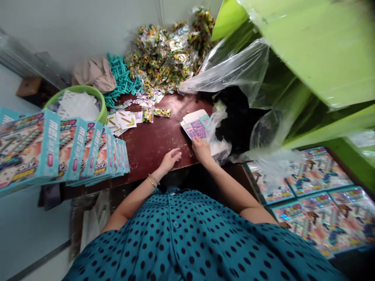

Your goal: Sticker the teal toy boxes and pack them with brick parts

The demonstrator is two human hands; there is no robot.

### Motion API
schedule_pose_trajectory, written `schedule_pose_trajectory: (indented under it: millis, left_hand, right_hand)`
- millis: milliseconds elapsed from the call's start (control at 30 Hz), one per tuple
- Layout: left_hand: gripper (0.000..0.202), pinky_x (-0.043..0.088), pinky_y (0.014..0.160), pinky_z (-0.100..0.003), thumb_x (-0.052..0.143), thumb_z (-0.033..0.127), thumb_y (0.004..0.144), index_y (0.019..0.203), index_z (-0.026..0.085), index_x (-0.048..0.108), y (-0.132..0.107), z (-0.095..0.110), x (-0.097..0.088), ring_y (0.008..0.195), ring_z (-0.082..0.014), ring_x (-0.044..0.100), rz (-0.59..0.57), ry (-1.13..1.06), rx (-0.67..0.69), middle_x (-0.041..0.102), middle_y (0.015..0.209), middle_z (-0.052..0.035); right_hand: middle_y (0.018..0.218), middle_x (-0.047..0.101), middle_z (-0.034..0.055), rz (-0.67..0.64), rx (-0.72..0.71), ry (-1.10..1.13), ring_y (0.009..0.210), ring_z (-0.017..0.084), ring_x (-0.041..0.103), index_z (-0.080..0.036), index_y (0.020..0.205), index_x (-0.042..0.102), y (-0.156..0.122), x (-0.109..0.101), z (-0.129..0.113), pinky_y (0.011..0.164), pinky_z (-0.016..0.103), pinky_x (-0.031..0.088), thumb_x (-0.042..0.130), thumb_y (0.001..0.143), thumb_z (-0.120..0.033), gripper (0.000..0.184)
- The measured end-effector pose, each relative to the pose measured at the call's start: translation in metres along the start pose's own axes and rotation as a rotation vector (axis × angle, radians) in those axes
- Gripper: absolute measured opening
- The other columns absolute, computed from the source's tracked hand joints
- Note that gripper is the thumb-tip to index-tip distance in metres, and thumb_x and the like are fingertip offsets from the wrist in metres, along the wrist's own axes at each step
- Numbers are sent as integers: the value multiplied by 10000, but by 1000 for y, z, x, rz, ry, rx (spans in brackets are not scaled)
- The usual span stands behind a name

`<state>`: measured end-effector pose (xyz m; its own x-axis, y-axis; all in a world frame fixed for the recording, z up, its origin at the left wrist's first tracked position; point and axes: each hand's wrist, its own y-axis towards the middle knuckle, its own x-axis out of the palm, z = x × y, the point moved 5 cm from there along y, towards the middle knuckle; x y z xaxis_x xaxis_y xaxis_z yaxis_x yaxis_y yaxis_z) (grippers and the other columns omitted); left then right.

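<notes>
Carton with a white flap is on the right part of the table, and the right hand is clamped on its near edge. Left hand is empty over the table's near edge, fingers loosely bent. At the table's back bead bags are heaped, teal sticks beside them, and boxes stand at its left end.

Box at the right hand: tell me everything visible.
The box looks like printed card, with a purple panel of small text, teal edging and a pale flap, seemingly open, at its far end. The right hand holds its near end, over or on the dark red table; which is unclear. Clear plastic lies close beside it.
</notes>
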<state>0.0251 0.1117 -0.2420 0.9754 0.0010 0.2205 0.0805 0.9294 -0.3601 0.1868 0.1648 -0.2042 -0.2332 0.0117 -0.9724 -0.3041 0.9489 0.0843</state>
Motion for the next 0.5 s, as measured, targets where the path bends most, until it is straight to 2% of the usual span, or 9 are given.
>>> schedule_pose_trajectory:
  millis: [67, 133, 167, 200, 233, 300, 367, 433, 500]
  left_hand:
    - [575, 564, 900, -376, 832, 446, 767, 1251, 176, 676, 7, 10, 3, 925, -208, 719, 83, -194, -13, 743, 1171, -132]
    - [584, 556, 951, -403, 852, 457, 741, 1207, 144, 690, 5, 22, -9, 971, -234, 721, 238, -341, 14, 752, 1138, -133]
    - [569, 550, 975, -412, 872, 445, 715, 1158, 130, 704, 1, 29, -19, 977, -241, 722, 321, -386, 43, 761, 1102, -123]
    - [556, 543, 996, -421, 897, 423, 681, 1114, 125, 714, -5, 34, -30, 979, -244, 724, 384, -413, 72, 768, 1071, -111]
    - [556, 536, 1015, -431, 922, 396, 646, 1090, 128, 718, -12, 39, -41, 983, -247, 726, 411, -424, 96, 772, 1059, -98]
    - [603, 522, 1048, -459, 962, 363, 584, 1091, 147, 718, -26, 46, -59, 1016, -263, 728, 373, -414, 120, 775, 1077, -87]
    - [665, 512, 1063, -487, 982, 405, 541, 1099, 160, 715, -39, 48, -72, 1069, -297, 722, 340, -377, 128, 776, 1091, -97]
    - [734, 506, 1071, -501, 969, 512, 524, 1117, 168, 705, -49, 49, -81, 1147, -331, 697, 362, -336, 162, 769, 1124, -119]
    - [803, 491, 1092, -506, 873, 667, 603, 1207, 178, 674, -54, 52, -82, 1259, -349, 640, 353, -289, 191, 733, 1230, -151]
  right_hand:
    - [1120, 720, 173, 9, -163, 100, 994, 255, 665, -111, 1212, 666, -13, -17, -36, 889, 355, 518, 419, 982, -128, 339]
    - [1157, 722, 140, 24, -390, 259, 1040, 241, 670, -156, 1211, 671, -26, -33, -72, 925, 344, 528, 459, 1002, -187, 300]
    - [1190, 718, 129, 44, -451, 344, 1081, 240, 666, -174, 1217, 671, -28, -40, -83, 958, 352, 527, 493, 1004, -229, 283]
    - [1217, 712, 123, 71, -448, 425, 1113, 242, 663, -185, 1228, 666, -24, -46, -89, 985, 367, 524, 526, 1001, -269, 279]
    - [1227, 710, 126, 97, -380, 501, 1123, 248, 665, -188, 1242, 656, -17, -51, -89, 994, 384, 524, 556, 994, -307, 293]
    - [1176, 723, 135, 102, -142, 645, 1065, 258, 688, -175, 1259, 627, 4, -54, -82, 951, 405, 542, 601, 975, -393, 358]
    - [1093, 740, 115, 2, 15, 785, 980, 264, 711, -178, 1251, 597, 20, -48, -82, 863, 395, 564, 671, 917, -495, 466]
    - [1048, 743, 89, -92, 46, 886, 948, 277, 718, -191, 1226, 578, 24, -41, -90, 821, 391, 568, 749, 821, -574, 583]
    - [1037, 743, 79, -130, 24, 981, 963, 279, 719, -197, 1191, 586, 19, -36, -96, 845, 397, 564, 744, 818, -576, 554]
